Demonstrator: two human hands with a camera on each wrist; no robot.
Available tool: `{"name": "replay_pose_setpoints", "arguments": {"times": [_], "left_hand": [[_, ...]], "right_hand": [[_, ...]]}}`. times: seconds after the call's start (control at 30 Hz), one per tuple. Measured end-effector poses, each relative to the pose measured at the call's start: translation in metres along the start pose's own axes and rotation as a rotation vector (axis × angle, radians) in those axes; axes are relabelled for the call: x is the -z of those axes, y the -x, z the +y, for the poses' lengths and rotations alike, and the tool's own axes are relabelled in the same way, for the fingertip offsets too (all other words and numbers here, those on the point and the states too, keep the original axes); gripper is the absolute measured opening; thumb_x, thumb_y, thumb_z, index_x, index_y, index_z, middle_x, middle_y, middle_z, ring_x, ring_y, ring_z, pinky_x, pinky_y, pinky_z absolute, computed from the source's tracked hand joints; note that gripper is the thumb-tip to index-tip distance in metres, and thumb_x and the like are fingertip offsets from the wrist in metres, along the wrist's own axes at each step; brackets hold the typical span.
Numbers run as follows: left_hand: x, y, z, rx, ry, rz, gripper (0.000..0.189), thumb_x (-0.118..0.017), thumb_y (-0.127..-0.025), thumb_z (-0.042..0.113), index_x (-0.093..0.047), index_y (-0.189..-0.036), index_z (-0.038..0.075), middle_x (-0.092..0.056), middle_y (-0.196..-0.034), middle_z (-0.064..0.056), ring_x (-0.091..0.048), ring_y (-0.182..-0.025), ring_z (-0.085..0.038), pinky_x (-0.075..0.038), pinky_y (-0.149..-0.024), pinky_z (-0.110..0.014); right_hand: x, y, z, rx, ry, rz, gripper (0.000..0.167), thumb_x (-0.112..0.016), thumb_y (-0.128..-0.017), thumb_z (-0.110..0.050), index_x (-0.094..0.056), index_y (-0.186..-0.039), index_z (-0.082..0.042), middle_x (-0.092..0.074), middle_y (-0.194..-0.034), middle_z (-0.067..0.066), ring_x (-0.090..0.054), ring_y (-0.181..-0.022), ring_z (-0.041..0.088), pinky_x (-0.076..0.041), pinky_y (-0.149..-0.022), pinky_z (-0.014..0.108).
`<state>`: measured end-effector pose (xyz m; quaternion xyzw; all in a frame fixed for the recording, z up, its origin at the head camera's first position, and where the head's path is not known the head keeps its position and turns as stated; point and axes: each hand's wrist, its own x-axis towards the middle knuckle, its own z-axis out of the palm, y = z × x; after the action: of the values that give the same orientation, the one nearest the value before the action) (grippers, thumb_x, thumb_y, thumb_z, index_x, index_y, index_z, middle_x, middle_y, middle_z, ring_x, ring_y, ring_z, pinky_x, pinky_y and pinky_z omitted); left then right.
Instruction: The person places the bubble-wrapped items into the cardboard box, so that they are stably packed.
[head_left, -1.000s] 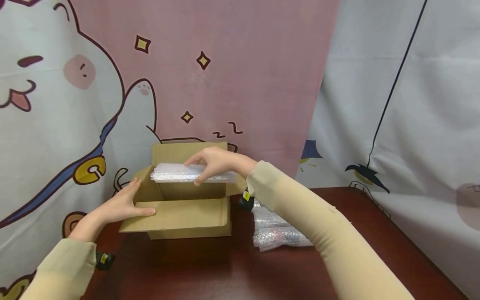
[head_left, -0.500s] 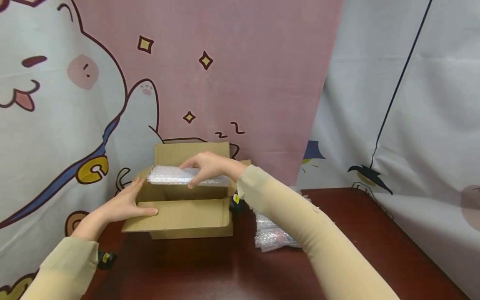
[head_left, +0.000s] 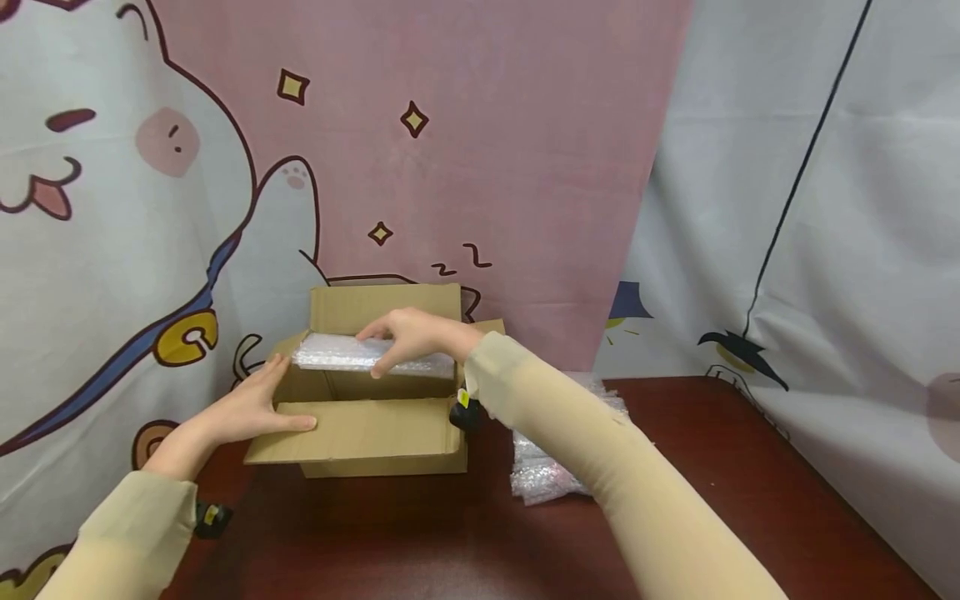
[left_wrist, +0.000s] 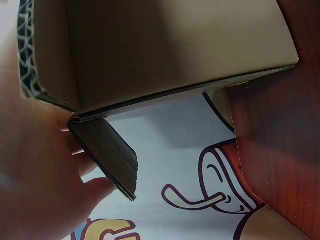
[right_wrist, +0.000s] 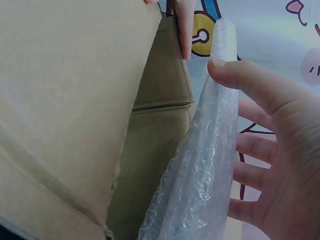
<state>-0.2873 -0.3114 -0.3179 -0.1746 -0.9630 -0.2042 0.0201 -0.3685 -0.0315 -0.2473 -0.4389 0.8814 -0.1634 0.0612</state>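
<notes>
An open cardboard box [head_left: 382,465] stands on the table with its flaps folded outward. Above its mouth my right hand [head_left: 412,335] holds a long bubble-wrapped pack [head_left: 333,352], thumb on the near side and fingers on the far side. In the right wrist view the pack [right_wrist: 200,175] looks like a clear sleeve; its contents are hidden by the wrap. My left hand [head_left: 243,410] rests at the box's left corner, thumb lying on the front flap [head_left: 375,429] and straight fingers along the left flap. In the left wrist view its fingers show behind a small flap [left_wrist: 110,155].
More bubble-wrapped packs [head_left: 540,477] lie on the dark red table [head_left: 720,467] right of the box, partly hidden by my right sleeve [head_left: 585,442]. A printed cloth [head_left: 525,150] hangs close behind the box, and a grey-white cloth [head_left: 855,250] hangs at the right.
My right hand has moved slightly left and down with the bubble-wrapped pack, which sits lower at the box's mouth. My left hand has stayed on the flaps.
</notes>
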Motion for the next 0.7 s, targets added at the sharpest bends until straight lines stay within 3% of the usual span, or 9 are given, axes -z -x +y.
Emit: {"name": "replay_pose_setpoints", "arguments": {"times": [0.7], "left_hand": [[0.000, -0.001, -0.001, 0.002, 0.001, -0.004, 0.118, -0.076, -0.078, 0.050, -0.008, -0.148, -0.016, -0.001, -0.151, -0.040, -0.006, -0.136, -0.060, -0.015, -0.102, -0.073]], "right_hand": [[-0.010, -0.014, 0.004, -0.055, -0.073, -0.107, 0.061, -0.077, -0.082, -0.034, -0.058, -0.137, -0.019, -0.057, -0.135, 0.006, -0.052, -0.123, 0.017, -0.042, -0.099, 0.029]]}}
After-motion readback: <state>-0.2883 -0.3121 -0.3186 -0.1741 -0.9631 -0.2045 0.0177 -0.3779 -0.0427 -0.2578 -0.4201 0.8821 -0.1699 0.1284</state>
